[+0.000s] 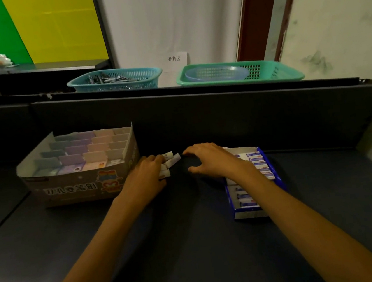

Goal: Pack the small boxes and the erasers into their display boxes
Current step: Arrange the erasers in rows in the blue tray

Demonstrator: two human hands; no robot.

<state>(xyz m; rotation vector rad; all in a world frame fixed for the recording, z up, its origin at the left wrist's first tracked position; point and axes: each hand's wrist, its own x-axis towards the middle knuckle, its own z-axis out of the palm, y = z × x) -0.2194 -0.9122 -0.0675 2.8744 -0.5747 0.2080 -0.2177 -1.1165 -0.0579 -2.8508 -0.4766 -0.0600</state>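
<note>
My left hand (pixel 148 173) is closed around several white erasers (pixel 171 160), whose ends stick out past the fingers, just right of the cardboard display box (pixel 80 186). That box holds rows of small pastel boxes (pixel 80 152) in blue, purple, pink and cream. My right hand (pixel 208 159) hovers over the dark table with its fingers spread and curved, holding nothing. Under my right wrist lies the blue display box (pixel 277 176) with a row of white-and-blue erasers (pixel 257 162) packed in it; my forearm hides part of it.
Behind the dark table (pixel 192 234) runs a raised black back panel (pixel 200 110). On the ledge above stand a teal basket (pixel 114 79) with metal items and a green basket (pixel 265 71) holding a translucent lid, with a paper sign (pixel 174 59) between them.
</note>
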